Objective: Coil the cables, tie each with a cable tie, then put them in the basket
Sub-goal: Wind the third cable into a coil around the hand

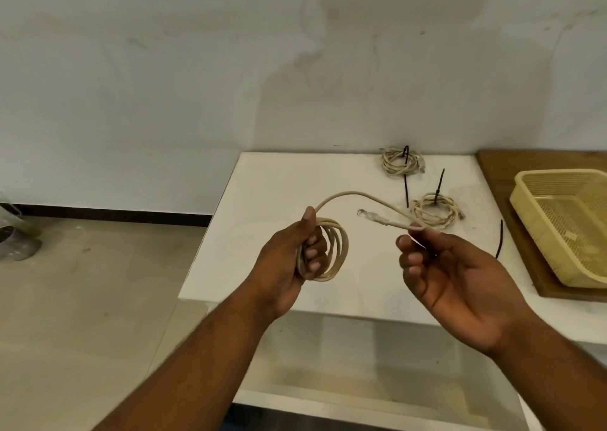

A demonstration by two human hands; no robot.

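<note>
My left hand [289, 259] grips a coil of beige cable [338, 250] over the near left part of the white table [269, 181]. A loose length arcs up and right to my right hand [456, 276], which pinches the cable just behind its clear plug [366, 214]. Two other beige coils lie further back: one tied coil [402, 162] near the wall with a black tie, and a second tied coil [435, 209] with a black tie sticking up. Loose black cable ties lie at the table middle [406, 190] and on the right [500, 238]. The yellow basket [538, 233] stands to the right.
The basket rests on a wooden board [499, 167] at the table's right side. A white wall rises behind. To the left is a beige floor with a grey object [16, 240] at the far left edge. A lower shelf shows under the table front.
</note>
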